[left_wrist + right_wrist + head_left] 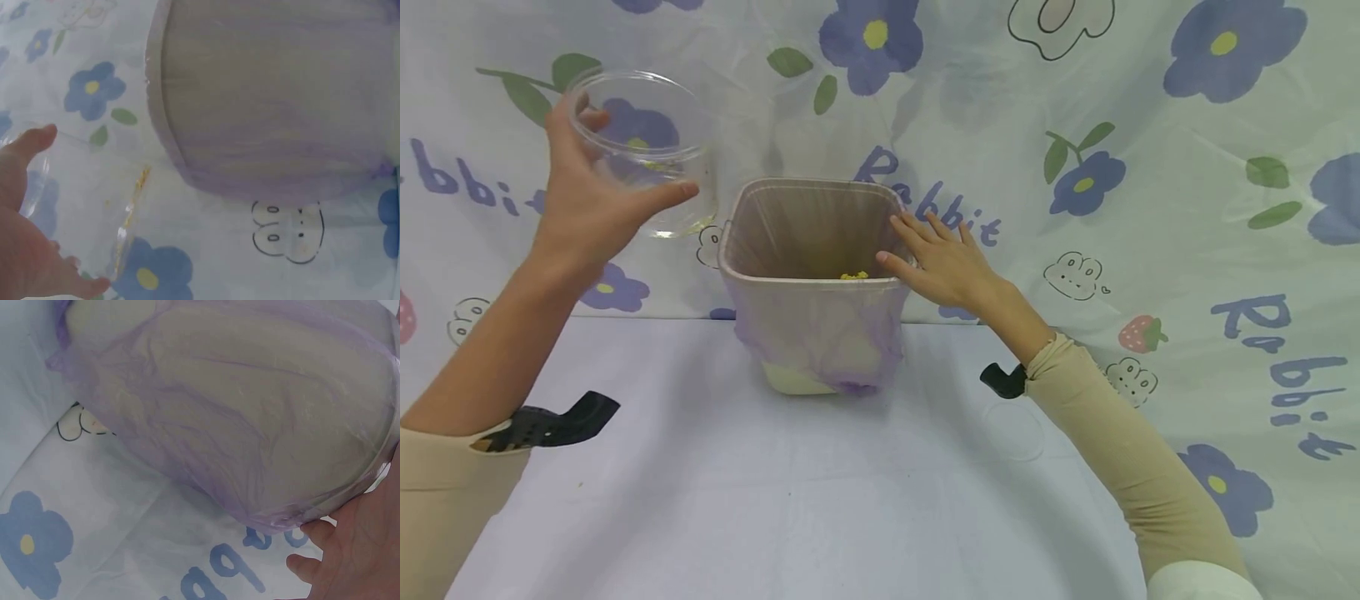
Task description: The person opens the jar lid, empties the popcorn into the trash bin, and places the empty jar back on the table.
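Note:
My left hand [583, 200] grips a clear round plastic tub [688, 187] by its side, raised to the left of the bin above rim height. Yellow crumbs [139, 187] line the tub's bottom edge in the left wrist view. A pale waste bin [820, 325] with a thin purple liner bag folded over its rim stands upright at the back of the table. Inside it, a bit of yellow stuff [853, 276] shows just past the front rim. My right hand [951, 267] rests at the bin's right rim, fingers spread and straight.
A faint clear ring, like a round lid [1013, 432], lies on the white table [820, 500] at the right. Behind the bin hangs a cloth [970, 108] printed with flowers and rabbits. A tiny crumb [580, 484] lies at front left.

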Demonstrator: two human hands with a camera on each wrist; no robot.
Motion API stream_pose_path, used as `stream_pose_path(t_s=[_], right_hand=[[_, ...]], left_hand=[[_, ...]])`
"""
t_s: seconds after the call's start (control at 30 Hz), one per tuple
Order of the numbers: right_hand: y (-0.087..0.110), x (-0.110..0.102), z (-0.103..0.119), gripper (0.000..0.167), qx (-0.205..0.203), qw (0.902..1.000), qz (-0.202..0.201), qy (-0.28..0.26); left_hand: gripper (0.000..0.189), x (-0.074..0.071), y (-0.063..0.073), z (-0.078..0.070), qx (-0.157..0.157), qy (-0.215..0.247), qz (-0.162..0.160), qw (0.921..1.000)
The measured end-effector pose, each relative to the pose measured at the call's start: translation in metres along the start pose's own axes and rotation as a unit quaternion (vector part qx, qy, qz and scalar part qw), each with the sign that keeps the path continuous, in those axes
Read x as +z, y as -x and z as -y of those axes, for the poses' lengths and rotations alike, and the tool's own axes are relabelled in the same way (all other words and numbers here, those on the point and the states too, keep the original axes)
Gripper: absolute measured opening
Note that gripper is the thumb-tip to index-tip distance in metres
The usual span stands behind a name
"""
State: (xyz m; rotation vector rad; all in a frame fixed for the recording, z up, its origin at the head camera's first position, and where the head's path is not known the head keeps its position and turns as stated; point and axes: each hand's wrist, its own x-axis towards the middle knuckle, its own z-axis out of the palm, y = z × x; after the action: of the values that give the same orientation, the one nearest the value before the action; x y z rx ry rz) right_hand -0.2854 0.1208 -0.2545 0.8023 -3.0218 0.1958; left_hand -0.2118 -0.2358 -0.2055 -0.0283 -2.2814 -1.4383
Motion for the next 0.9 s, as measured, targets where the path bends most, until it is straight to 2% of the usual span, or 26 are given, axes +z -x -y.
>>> stream_pose_path(t_s=[0.13,0.3,0.57,0.9], right_hand=[[0.0,-0.001,0.0,0.075,0.0,1.0,0.0,0.001],[-0.001,-0.001,-0.001,0.075,0.003,1.0,0.003,0.0],[-0.002,0.001,0.001,0.075,-0.003,1.0,0.002,-0.006],[-0.001,0.0,0.001,0.075,0.002,1.0,0.006,0.001]], left_hand=[[0.108,-0.015,0.011,0.011,-0.035,-0.011,0.01,0.9993],[0.105,-0.027,0.025,0.035,-0.05,-0.023,0.026,0.9982],[0.101,-0.041,0.065,0.094,-0.055,-0.028,0.052,0.9967],[0.102,-0.038,0.109,0.163,-0.085,-0.014,0.072,0.9937]])
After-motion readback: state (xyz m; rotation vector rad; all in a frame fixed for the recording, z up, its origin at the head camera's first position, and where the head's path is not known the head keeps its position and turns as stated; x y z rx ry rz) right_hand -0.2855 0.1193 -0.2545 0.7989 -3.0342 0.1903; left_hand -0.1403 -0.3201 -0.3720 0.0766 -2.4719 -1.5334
